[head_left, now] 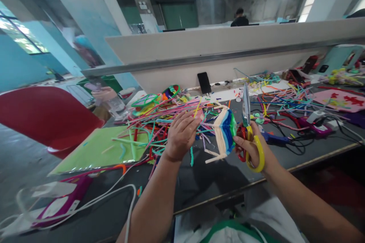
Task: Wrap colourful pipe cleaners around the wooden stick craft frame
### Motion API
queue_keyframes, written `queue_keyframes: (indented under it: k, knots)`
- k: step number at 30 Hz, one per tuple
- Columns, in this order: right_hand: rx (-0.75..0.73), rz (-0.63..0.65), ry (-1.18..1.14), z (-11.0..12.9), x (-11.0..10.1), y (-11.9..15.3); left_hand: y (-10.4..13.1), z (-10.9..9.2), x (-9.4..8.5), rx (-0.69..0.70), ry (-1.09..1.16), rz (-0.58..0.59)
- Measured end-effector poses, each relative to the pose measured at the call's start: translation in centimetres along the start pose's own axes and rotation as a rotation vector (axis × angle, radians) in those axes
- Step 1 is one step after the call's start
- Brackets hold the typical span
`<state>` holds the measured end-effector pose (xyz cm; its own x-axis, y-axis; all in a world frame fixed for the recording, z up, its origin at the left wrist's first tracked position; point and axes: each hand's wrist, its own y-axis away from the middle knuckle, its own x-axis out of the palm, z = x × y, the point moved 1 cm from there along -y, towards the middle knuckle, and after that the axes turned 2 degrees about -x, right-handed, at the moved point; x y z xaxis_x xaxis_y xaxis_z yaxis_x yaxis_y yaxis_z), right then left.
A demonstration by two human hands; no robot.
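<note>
My left hand (182, 133) is palm down over a tangled pile of pipe cleaners (159, 136), its fingers stretched out and touching some of the stems. Scissors (254, 148) with yellow and red handles are in my right hand (251, 145), blades pointing up. The same hand also pinches the edge of a striped pipe-cleaner piece (226, 131), with rows of cream, light blue, dark blue and green. Bare cream ends stick out from the piece on the left side. Part of its green edge is hidden by my fingers.
A green sheet (94, 148) lies at the left, near a purple power strip (61, 205) with white cables. A phone (203, 82) leans against the partition (176, 79). A blue glue gun (275, 138) lies right; a jug (110, 100) stands back left. One person (240, 19) is beyond.
</note>
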<state>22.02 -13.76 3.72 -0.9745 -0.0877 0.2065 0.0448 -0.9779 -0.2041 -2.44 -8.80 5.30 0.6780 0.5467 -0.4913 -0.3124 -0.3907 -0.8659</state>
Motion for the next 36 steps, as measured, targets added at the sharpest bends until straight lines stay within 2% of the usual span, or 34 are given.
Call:
queue_keyframes:
  k: [5,8,14,16,18,20,24,27,31,34,36]
  knots:
    - [-0.001,-0.149,-0.031,-0.5,0.8,0.0,-0.3,-0.3,0.4,0.039,-0.141,-0.032]
    - [-0.031,-0.202,-0.072,-1.0,0.9,-0.2,-0.4,-1.1,0.6,0.027,-0.218,-0.112]
    - [-0.104,-0.3,-0.19,-1.5,0.9,-0.9,0.7,-2.3,1.5,0.092,-0.175,-0.247]
    - [-0.137,-0.333,-0.223,-1.7,0.9,-1.3,1.1,-2.2,2.0,0.102,-0.096,-0.218]
    - [-0.159,-0.349,-0.252,-1.9,0.9,-1.6,1.3,-2.1,2.7,0.078,0.045,-0.095]
    - [-0.161,-0.345,-0.272,-2.1,1.0,-1.7,1.2,-2.0,3.5,-0.053,0.229,0.052]
    - [-0.143,-0.297,-0.308,-2.7,1.8,-1.7,0.8,-2.4,5.1,-0.563,0.74,0.23]
    - [-0.119,-0.235,-0.401,-3.3,2.8,-1.6,1.1,-2.9,5.8,-0.834,1.203,0.318]
    - [-0.074,-0.142,-0.544,-4.0,4.5,-1.4,1.8,-3.1,5.7,-1.035,1.476,0.323]
    - [-0.023,-0.105,-0.566,-4.2,5.3,-1.5,1.8,-3.3,5.5,-1.083,1.603,0.37]
    - [-0.004,-0.093,-0.571,-4.1,5.6,-1.7,1.5,-3.6,5.4,-1.103,1.659,0.347]
